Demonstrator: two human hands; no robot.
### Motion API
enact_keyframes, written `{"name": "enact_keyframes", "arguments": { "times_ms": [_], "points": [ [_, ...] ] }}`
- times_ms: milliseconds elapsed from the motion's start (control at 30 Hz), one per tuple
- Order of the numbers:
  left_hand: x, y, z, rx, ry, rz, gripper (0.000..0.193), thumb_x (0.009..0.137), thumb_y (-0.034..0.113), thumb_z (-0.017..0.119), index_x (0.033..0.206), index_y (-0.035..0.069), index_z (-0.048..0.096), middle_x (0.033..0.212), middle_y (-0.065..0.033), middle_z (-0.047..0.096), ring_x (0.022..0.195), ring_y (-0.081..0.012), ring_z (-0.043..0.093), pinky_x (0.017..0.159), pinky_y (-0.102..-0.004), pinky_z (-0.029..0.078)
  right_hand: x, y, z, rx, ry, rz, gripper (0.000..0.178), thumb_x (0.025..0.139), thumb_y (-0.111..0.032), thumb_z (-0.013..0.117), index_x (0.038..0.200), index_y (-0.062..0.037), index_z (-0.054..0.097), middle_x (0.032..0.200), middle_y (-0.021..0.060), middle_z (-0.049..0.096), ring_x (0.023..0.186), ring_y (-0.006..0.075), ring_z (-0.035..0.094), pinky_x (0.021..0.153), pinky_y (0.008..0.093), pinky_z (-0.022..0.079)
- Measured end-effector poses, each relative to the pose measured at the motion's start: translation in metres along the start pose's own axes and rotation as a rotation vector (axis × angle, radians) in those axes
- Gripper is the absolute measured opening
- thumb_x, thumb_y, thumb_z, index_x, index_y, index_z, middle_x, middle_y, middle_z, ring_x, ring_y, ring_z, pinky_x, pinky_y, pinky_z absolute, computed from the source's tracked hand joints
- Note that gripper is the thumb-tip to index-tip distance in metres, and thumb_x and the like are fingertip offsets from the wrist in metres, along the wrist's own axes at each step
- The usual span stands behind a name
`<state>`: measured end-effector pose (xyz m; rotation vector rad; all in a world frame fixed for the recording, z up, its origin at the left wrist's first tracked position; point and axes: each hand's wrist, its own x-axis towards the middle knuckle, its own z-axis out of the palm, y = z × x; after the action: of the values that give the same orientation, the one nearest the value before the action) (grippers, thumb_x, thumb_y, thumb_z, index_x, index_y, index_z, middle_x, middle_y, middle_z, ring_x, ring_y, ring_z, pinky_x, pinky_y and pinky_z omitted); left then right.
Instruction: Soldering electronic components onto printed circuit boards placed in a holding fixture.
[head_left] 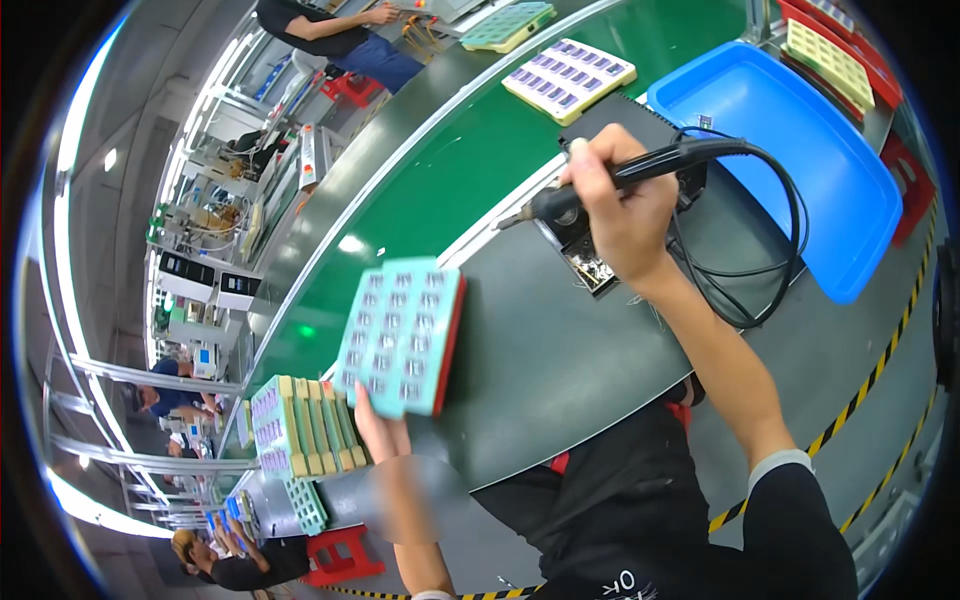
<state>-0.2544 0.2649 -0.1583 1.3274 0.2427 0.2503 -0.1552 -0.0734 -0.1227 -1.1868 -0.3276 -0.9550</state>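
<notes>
My right hand (640, 225) is closed around the black handle of a soldering iron (660, 163). The iron's tip points left, over the edge of the workbench, and its cable loops off to the right. My left hand (380, 425) grips the lower edge of a teal tray-like fixture (390, 330) with a red side. Rows of small dark parts sit in the fixture, which is tilted on the left of the bench. Under my right wrist stands a small black box (592, 268) with bright metal bits in it, partly hidden by the hand.
A blue tray (780, 130) lies at the right. A cream fixture with purple parts (570, 80) rests on the green conveyor belt (430, 200). Stacked cream fixtures (310, 425) stand at the left beside the grey bench (530, 350). Other people work along the line.
</notes>
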Motion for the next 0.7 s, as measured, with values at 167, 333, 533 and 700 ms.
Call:
{"name": "enact_keyframes", "arguments": {
  "times_ms": [167,333,533,700],
  "points": [
    [0.117,-0.037,0.050,-0.162,-0.047,0.049,0.043,0.097,0.029,0.028,0.132,0.005,0.029,0.133,-0.0114,0.038,0.117,-0.0269,0.044,0.094,-0.0478,0.039,0.000,0.002,-0.005,0.035,0.050,0.032,0.021,0.084,-0.008,0.054,0.065,-0.0015,0.049,0.053,0.0013,0.053,0.048,0.0026,0.044,0.045,0.0204,0.036],
    [0.207,-0.074,0.085,-0.590,-0.031,-0.113,0.044,0.097,0.028,0.024,0.133,0.004,0.026,0.138,-0.0170,0.028,0.127,-0.0339,0.029,0.104,-0.0547,0.025,-0.005,0.003,0.009,0.020,-0.024,0.005,0.021,0.084,-0.007,0.055,0.064,-0.0017,0.048,0.053,0.0011,0.052,0.047,0.0031,0.043,0.044,0.0210,0.035],
    [0.209,-0.080,0.104,-0.773,-0.065,-0.434,0.049,0.097,0.031,0.024,0.133,-0.001,0.021,0.138,-0.0204,0.026,0.128,-0.0329,0.027,0.108,-0.0476,0.023,-0.008,0.007,0.008,0.048,-0.057,-0.048,0.020,0.082,-0.004,0.056,0.064,-0.0021,0.048,0.053,0.0006,0.053,0.046,0.0029,0.043,0.043,0.0203,0.035],
    [0.187,-0.049,0.095,-0.719,-0.244,-0.651,0.055,0.096,0.027,0.027,0.132,-0.012,0.011,0.138,-0.0295,0.018,0.129,-0.0406,0.022,0.108,-0.0454,0.024,-0.011,0.012,0.011,0.057,-0.085,-0.068,0.020,0.082,-0.003,0.057,0.063,-0.0022,0.049,0.052,0.0000,0.052,0.045,0.0031,0.043,0.042,0.0199,0.034]
  ]
}}
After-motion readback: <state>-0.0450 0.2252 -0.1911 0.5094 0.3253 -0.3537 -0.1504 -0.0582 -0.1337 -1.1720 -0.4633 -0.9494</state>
